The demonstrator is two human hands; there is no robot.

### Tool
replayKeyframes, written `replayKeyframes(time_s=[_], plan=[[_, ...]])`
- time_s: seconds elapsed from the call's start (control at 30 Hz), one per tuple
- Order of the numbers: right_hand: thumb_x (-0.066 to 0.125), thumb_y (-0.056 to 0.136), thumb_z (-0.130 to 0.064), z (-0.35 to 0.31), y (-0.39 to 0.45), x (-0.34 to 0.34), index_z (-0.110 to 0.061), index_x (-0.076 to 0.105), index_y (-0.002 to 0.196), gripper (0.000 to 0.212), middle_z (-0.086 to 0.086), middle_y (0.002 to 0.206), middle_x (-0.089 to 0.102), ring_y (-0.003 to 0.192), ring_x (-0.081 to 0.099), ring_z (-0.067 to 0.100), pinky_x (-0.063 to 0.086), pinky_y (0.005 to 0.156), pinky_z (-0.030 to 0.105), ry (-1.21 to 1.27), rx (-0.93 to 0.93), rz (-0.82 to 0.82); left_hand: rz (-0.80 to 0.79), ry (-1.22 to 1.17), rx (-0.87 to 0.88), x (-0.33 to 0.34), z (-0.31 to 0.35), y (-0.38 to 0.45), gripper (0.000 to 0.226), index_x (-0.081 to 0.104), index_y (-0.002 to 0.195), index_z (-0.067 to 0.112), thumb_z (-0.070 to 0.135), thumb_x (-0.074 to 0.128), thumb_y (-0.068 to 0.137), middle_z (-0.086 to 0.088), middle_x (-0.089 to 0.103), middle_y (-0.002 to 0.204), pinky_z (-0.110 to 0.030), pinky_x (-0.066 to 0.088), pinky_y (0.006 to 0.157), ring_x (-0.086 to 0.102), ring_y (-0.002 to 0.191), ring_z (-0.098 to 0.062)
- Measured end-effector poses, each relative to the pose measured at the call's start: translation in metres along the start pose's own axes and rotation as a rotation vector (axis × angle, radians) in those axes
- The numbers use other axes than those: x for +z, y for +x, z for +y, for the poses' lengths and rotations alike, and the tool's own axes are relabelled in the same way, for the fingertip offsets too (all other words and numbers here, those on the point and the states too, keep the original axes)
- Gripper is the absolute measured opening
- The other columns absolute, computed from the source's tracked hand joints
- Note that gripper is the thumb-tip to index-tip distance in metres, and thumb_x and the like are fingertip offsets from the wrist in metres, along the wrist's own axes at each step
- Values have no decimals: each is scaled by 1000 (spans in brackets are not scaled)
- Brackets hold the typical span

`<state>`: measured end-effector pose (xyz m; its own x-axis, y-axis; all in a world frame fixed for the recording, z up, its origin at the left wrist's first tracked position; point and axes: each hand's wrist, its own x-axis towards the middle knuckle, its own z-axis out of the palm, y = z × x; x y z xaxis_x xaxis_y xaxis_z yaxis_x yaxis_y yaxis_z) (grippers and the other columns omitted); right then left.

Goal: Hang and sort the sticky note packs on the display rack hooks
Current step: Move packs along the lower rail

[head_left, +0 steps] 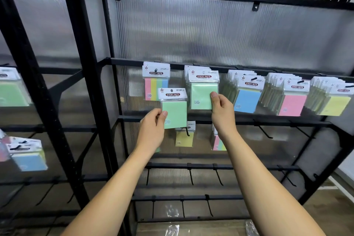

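Observation:
My left hand (151, 130) pinches a loose green sticky note pack (174, 109) by its lower left corner, holding it up in front of the rack, off any hook. My right hand (222, 110) grips the lower right corner of the front green pack (203, 96) that hangs with others on a top-row hook. Left of it hangs a multicolour striped pack (156, 80). To the right hang rows of blue packs (247, 97), pink packs (292, 101) and yellow packs (333, 104).
The black display rack (191, 62) has a ribbed translucent back. On the second bar hang a yellow pack (184, 138) and a pink-striped pack (217, 142). Bare hooks (266, 130) stick out on the lower bars. More packs (28, 157) hang on the rack at left.

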<state>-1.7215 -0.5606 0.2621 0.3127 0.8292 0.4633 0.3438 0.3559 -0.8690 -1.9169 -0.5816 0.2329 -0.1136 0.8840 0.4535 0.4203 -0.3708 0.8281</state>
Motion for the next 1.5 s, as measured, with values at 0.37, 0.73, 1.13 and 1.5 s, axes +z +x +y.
replayKeyframes(time_s=[0.37, 0.73, 1.13, 1.5], plan=[[42, 106, -34, 8, 4, 4, -17, 34, 68, 43, -6, 62, 29, 53, 27, 4, 24, 50, 18, -1, 48, -22, -5, -12, -22, 0, 0, -1, 22, 61, 91, 8, 21, 47, 103, 15, 45, 69, -9, 34, 51, 42, 58, 0], [44, 104, -39, 16, 6, 10, -18, 32, 64, 47, -5, 60, 27, 58, 26, 11, 23, 57, 29, -6, 103, -16, -11, 4, -16, -4, -2, -5, 21, 58, 87, 10, 19, 47, 103, 15, 42, 67, -9, 33, 51, 42, 58, 0], [45, 104, -43, 48, -33, 8, -9, 70, 94, 43, -2, 81, 69, 57, 47, 4, 39, 55, 18, -14, 294, -238, -29, 20, 9, -3, -7, -8, 22, 61, 92, 9, 23, 47, 103, 17, 43, 66, -11, 33, 52, 40, 59, -3], [51, 103, -34, 24, -40, -3, -4, 63, 89, 35, -14, 71, 59, 63, 48, -2, 38, 59, 14, 25, 46, -168, -194, -16, 109, 29, 11, -3, 28, 59, 88, 6, 27, 49, 103, 8, 45, 63, -21, 27, 52, 39, 56, -2]])
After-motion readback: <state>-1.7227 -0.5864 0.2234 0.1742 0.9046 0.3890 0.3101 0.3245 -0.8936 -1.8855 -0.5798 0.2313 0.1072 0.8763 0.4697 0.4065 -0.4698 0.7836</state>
